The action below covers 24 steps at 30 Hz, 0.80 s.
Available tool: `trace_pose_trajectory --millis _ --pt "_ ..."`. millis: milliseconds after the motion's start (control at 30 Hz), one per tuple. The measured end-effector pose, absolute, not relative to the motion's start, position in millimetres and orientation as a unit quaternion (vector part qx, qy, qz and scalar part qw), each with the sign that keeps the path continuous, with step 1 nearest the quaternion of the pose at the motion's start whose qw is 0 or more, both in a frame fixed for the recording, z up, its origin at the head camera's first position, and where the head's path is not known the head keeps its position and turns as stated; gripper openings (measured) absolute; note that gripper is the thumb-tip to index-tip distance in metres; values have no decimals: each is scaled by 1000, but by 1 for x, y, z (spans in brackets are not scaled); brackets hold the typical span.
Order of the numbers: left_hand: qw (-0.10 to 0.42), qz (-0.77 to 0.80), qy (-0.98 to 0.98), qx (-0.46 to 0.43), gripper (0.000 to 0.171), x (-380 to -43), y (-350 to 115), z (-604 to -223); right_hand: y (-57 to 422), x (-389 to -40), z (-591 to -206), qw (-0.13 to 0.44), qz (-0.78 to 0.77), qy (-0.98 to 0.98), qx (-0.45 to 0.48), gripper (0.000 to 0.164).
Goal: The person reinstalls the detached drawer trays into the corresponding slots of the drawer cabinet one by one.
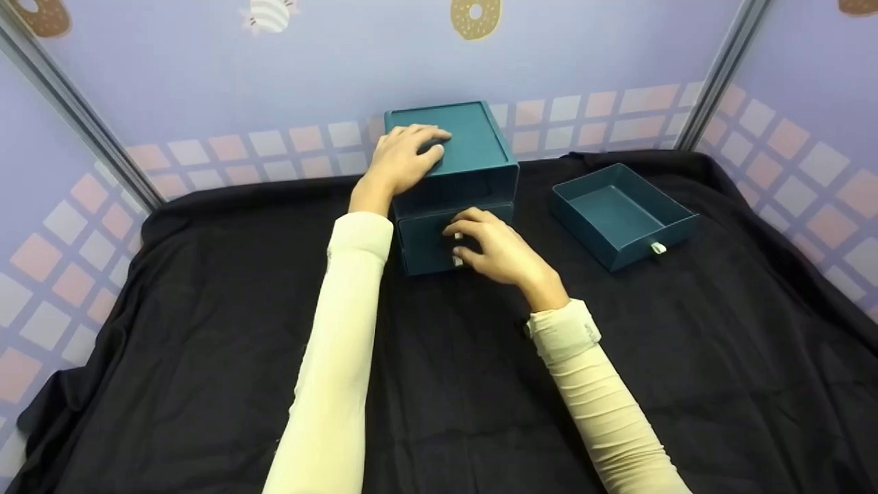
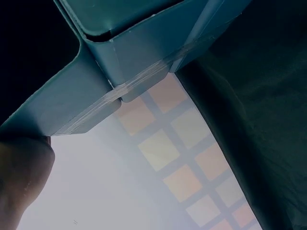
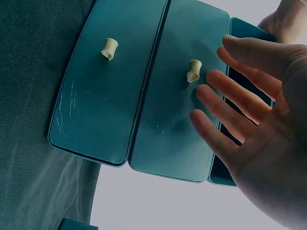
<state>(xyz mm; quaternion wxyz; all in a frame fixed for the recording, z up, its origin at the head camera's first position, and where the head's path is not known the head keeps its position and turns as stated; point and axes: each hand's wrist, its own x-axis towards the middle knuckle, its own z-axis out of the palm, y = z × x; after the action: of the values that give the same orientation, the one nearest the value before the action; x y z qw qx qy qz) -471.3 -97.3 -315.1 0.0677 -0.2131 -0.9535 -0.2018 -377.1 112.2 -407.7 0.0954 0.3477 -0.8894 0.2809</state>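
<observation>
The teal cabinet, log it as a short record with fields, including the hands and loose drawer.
Cabinet: teal, on black cloth
Top slot: open, no drawer
Middle drawer: in place, pale tab
Bottom drawer: in place, pale tab
Loose drawer: on the cloth, right of the cabinet
Left hand: on the cabinet's top
Right hand: at the drawer fronts, pinching neither tab

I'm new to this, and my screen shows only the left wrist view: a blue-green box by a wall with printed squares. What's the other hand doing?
Observer: The right hand has its fingers near the cream tab of the middle drawer.
Operator: Is anything standing loose nearby?
Observer: Yes, a loose drawer sits on the black cloth, right of the drawer unit.
Operator: And the hand wearing my camera?
Observer: The left hand rests on the unit's top panel.
</observation>
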Motion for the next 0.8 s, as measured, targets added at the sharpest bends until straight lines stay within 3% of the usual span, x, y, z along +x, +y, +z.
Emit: trace_pose_trajectory --millis 267,433,667,800 --pt "66 -203 -949 -230 47 -476 -96 -315 111 -378 -410 77 279 -896 338 43" --pt "67 -205 -948 -234 48 -477 -95 -317 123 -376 -404 78 282 -888 355 40" --pt "74 -212 -944 -240 48 -479 -95 -316 143 -376 -392 137 325 -861 366 29" --pt "75 -210 -945 -240 48 -479 -97 -318 151 -373 -386 220 358 -830 368 25"
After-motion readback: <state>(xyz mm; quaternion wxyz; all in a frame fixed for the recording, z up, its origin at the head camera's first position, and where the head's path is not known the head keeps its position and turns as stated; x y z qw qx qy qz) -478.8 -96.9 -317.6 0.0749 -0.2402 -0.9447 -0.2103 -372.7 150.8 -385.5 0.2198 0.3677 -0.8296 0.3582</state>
